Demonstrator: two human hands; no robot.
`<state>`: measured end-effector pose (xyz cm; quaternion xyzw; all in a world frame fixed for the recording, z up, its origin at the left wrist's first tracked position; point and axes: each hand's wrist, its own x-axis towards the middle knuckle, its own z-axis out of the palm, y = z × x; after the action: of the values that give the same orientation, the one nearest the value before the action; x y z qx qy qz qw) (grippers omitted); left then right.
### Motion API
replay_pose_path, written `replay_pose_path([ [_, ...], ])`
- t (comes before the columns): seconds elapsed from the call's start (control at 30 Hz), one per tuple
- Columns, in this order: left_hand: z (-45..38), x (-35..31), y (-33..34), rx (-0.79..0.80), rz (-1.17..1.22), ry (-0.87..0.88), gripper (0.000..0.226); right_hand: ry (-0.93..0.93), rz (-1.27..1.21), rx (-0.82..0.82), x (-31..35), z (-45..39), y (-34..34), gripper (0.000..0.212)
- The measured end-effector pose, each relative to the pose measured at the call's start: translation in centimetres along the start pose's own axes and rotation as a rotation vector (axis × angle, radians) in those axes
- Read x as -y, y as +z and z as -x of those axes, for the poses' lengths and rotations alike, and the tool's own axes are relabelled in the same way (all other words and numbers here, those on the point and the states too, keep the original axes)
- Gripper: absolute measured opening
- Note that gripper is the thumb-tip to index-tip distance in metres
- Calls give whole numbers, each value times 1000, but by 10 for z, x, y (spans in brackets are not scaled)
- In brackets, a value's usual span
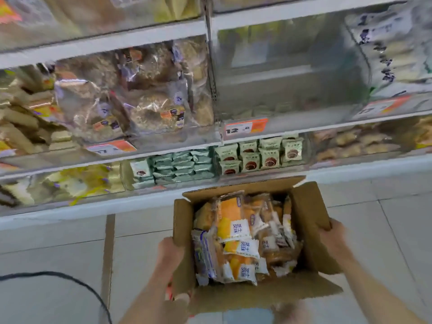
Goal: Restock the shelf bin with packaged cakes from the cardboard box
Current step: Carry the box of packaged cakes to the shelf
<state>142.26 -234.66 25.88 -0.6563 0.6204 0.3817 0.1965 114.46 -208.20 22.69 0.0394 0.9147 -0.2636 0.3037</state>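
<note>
Light: bright, even, soft shadows | glare: your clear shelf bins (289,73) | blur: smeared upper shelves, edges warped

My left grip (170,251) and right grip (333,232) hold the open cardboard box (311,220) of packaged cakes (236,237) before the shelf (163,197).

The clear bin (289,73) above the orange price tag (245,127) has lots of open room inside, while the bins beside it are stuffed with bags (131,94) and the box (304,213) is full of cakes (236,232).
</note>
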Motion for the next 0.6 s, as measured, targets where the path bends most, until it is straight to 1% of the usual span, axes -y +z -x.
replay_pose_path([
  [0.1, -37, 7, 22, 11, 6, 3, 19, 22, 10, -37, -14, -19, 28, 34],
  [0.17, -60, 10, 37, 3, 15, 14, 19, 41, 10, -45, -23, -34, 48, 36],
  [0.2, -72, 13, 46, 2, 15, 24, 15, 38, 7, -51, -30, -43, 59, 36],
  [0.23, -84, 15, 55, 9, 11, 28, 6, 37, 10, -57, -32, -49, 67, 34],
  [0.27, -97, 16, 63, 9, 7, 32, 7, 32, 18, -61, -36, -57, 76, 33],
  [0.33, -121, 20, 82, -8, 6, 37, 22, 31, 12, -58, -47, -75, 95, 30],
  [0.4, -146, 24, 101, -15, -4, 45, 26, 37, -13, -49, -58, -92, 113, 27],
  [0.6, -215, 32, 154, -16, -2, 86, 6, 52, -17, -32, -92, -142, 161, 25],
])
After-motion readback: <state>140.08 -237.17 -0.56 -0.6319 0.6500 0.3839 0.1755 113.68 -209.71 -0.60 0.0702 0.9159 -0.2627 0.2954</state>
